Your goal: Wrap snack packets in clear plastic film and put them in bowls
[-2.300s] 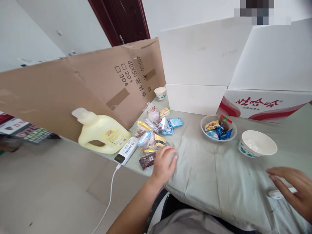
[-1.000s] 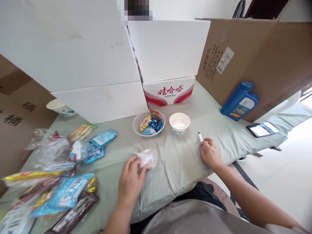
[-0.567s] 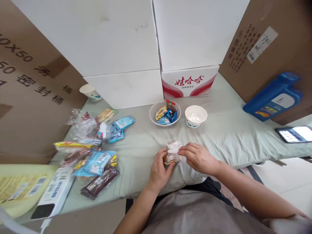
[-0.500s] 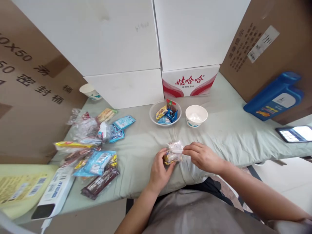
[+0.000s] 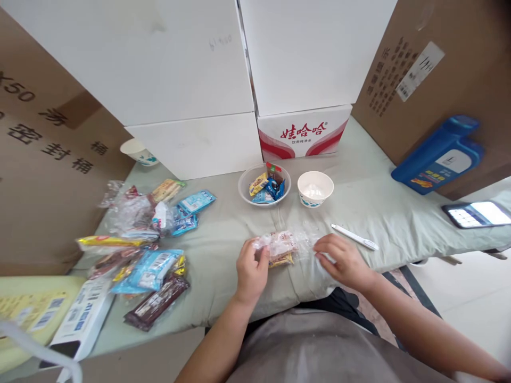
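Note:
My left hand (image 5: 252,270) is closed around the left end of a snack packet (image 5: 282,243) in a crinkled clear wrapper with pinkish print. Its right end stretches as loose clear plastic towards my right hand (image 5: 339,260), whose curled fingers pinch that edge. Beneath the packet, a yellow-and-brown piece (image 5: 281,260) shows in part. Just beyond my right hand, a slim white utility knife (image 5: 355,238) lies on the cloth. Behind the packet stand a clear plastic bowl (image 5: 244,198) holding several small snack packs and a white paper bowl (image 5: 315,198).
Several wrapped snacks (image 5: 149,271) lie heaped on the left, near a pale yellow bottle (image 5: 35,314) and a white box (image 5: 82,319). White cartons (image 5: 191,149) wall off the back. At right are a blue bottle (image 5: 439,154) and a phone (image 5: 477,214).
The white utility knife now lies beside my right hand, where none lay before. My hands are farther apart, with the clear wrapper spread between them. The view has shifted slightly.

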`<control>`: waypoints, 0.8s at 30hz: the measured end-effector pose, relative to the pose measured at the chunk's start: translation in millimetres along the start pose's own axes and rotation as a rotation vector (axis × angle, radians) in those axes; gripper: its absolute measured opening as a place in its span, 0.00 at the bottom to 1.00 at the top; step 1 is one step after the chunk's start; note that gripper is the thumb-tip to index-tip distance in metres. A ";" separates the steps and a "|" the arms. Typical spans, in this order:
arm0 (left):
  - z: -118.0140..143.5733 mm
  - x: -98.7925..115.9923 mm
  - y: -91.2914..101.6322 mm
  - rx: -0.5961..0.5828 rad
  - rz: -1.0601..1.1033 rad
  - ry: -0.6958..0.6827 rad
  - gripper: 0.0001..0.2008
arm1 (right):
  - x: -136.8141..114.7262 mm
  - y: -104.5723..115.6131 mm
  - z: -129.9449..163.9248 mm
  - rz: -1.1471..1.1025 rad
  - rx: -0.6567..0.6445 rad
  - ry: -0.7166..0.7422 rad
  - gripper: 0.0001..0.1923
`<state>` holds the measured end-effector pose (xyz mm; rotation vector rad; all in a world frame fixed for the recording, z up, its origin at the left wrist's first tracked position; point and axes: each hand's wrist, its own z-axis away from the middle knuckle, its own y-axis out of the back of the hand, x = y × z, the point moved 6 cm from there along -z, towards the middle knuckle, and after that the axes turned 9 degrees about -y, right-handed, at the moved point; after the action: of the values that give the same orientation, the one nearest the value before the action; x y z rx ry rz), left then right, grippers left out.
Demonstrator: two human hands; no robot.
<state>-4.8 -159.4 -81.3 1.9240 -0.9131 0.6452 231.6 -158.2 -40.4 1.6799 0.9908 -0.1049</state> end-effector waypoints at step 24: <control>17.0 30.1 29.3 -0.265 -0.474 -0.384 0.15 | -1.7 -59.1 -41.1 0.235 -0.251 -0.094 0.12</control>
<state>-9.1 -194.4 -52.9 1.9507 -0.6849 -0.1234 175.4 -123.7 -69.3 1.5319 0.7000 0.0921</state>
